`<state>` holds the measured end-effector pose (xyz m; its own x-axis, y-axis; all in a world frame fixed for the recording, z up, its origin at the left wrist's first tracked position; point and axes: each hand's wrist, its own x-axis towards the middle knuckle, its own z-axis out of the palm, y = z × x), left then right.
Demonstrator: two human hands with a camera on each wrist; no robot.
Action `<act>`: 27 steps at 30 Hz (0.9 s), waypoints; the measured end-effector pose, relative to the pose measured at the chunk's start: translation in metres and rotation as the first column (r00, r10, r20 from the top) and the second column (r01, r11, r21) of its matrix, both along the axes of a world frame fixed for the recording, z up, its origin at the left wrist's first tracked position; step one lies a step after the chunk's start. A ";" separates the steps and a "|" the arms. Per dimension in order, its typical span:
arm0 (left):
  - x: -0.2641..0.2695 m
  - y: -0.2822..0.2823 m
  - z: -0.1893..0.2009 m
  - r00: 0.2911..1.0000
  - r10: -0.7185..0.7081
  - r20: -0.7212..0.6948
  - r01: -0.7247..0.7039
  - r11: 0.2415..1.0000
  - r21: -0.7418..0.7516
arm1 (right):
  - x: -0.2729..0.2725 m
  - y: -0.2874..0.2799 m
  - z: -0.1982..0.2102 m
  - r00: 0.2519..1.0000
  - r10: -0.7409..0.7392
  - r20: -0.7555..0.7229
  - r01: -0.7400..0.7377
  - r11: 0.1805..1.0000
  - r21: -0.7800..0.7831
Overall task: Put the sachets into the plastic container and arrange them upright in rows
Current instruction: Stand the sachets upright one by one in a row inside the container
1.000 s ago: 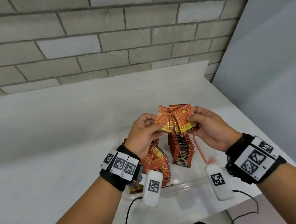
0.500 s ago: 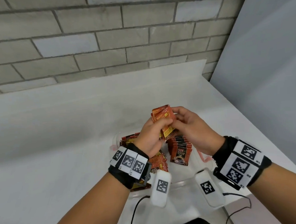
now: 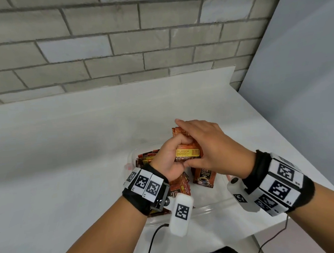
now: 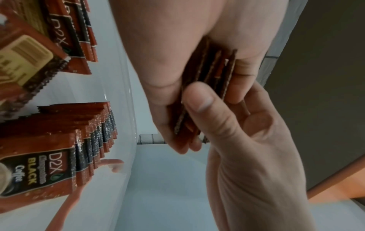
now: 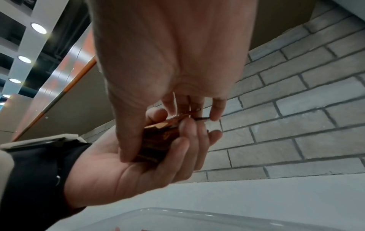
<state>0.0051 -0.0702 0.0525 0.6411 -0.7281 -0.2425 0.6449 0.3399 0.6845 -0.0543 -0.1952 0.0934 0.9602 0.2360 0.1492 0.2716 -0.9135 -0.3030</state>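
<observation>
Both hands, left [image 3: 170, 161] and right [image 3: 212, 149], clamped on sachet stack [image 3: 187, 152] above plastic container [image 3: 205, 209]. Probably light, thin, slippery foil; pinch flat faces, edges aligned, or they'll fan.

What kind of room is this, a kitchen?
Probably not a kitchen: more likely a plain work corner in a big building. There is a bare white table against a grey brick wall, and round ceiling lights high overhead.

A: Count?
B: 2 hands: left hand [image 3: 169, 161], right hand [image 3: 211, 145]. 1 plastic container [image 3: 211, 209]. 2 rows of sachets [image 3: 203, 175] inside.
A: Held stack [image 3: 187, 152]?
B: Several sachets, exact count couldn't be told.
</observation>
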 end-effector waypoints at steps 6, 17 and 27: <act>0.002 0.002 0.001 0.999 -0.029 0.024 0.028 0.999 0.047 | 0.003 -0.002 -0.003 0.999 0.053 -0.004 -0.053 0.999 0.007; 0.006 -0.003 0.001 0.997 -0.006 0.075 0.001 0.998 0.069 | 0.003 0.005 -0.001 0.996 -0.026 -0.084 0.030 0.998 0.053; 0.013 0.003 -0.011 0.991 0.019 0.131 -0.035 0.992 0.118 | 0.011 -0.001 -0.011 0.984 -0.058 -0.166 0.089 0.978 0.187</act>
<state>0.0179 -0.0670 0.0419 0.6918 -0.6809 -0.2404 0.5399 0.2667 0.7984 -0.0435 -0.1962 0.0825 0.9889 0.1461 0.0288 0.1403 -0.8492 -0.5090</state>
